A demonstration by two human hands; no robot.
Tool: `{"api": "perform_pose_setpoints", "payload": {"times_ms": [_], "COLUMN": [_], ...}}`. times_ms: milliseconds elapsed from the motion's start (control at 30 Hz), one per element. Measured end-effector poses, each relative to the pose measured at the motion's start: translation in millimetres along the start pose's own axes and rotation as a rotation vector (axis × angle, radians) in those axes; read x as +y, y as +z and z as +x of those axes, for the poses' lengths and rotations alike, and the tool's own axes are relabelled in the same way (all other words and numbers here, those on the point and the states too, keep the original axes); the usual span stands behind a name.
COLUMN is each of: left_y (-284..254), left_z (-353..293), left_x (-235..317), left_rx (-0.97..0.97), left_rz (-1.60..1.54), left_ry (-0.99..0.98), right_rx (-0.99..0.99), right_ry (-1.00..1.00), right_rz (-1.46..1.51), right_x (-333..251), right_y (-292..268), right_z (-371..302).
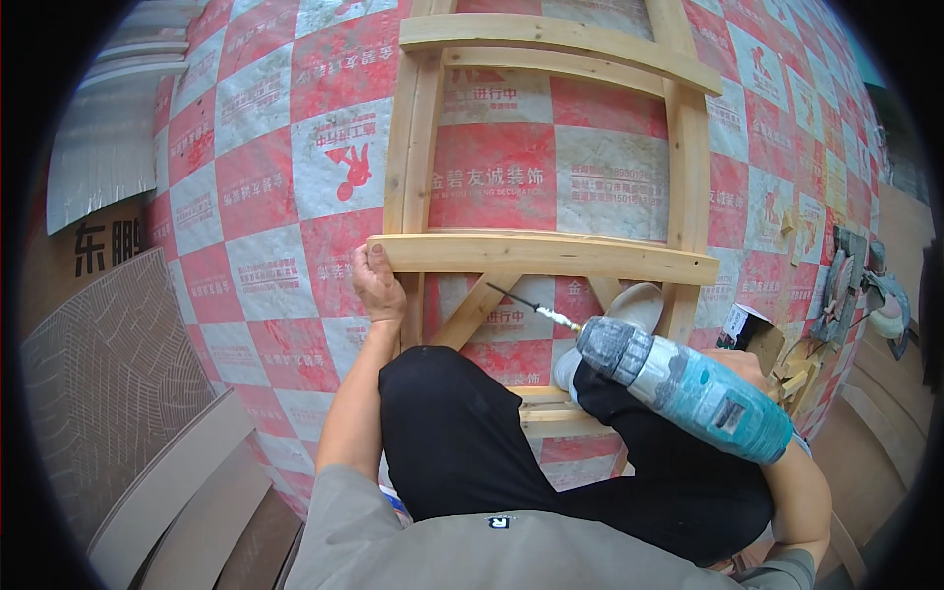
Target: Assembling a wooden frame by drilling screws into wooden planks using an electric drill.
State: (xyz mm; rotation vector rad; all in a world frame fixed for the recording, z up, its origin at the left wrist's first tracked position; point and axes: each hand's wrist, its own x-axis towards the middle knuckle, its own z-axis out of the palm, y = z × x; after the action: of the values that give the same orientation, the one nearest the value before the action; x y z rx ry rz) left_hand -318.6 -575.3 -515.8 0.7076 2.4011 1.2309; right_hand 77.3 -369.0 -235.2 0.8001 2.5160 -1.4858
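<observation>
My left hand [378, 287] grips the left end of a pale wooden crosspiece [551, 258], its thumb on the top face. The crosspiece lies across two long rails of a ladder-like timber frame [681, 167] on the floor. My right hand [739, 366], partly hidden behind a teal and grey power drill [688, 383], holds that drill in front of my right knee. A thin dark bit [513, 296] with a white-smeared shank points left from the chuck, over the frame's opening below the crosspiece. Whether its tip touches wood I cannot tell.
Red and white checkered floor sheeting [251, 177] lies under the frame. Another crosspiece [560, 47] spans its far part. At right are an open small box [752, 332], wood offcuts [798, 379] and a second tool [885, 305]. Brown boards [187, 492] lie at left.
</observation>
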Motion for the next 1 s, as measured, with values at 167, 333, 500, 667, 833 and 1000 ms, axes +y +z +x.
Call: {"api": "perform_pose_setpoints", "payload": {"times_ms": [167, 333, 500, 667, 833, 1000], "left_y": [6, -15, -18, -13, -7, -10], "left_z": [0, -20, -31, -30, -28, -31], "left_x": [0, 2, 28, 22, 7, -4], "left_rx": [0.074, -0.151, -0.256, -0.259, -0.210, -0.159], "left_rz": [-0.053, 0.225, 0.796, 0.633, 0.491, 0.461], "left_ry": [0.025, -0.068, 0.041, -0.107, -0.023, -0.059], "right_rx": [0.008, 0.019, 0.033, 0.001, -0.002, -0.046], "right_ry": [0.009, 0.039, -0.002, -0.049, -0.047, -0.029], "right_rz": [-0.028, -0.056, -0.109, -0.108, -0.073, -0.028], "right_x": [-9, -18, -12, -11, -10, -14], "right_y": [-9, -17, -11, -8, -11, -13], "right_z": [4, 5, 6, 19, 24, 41]}}
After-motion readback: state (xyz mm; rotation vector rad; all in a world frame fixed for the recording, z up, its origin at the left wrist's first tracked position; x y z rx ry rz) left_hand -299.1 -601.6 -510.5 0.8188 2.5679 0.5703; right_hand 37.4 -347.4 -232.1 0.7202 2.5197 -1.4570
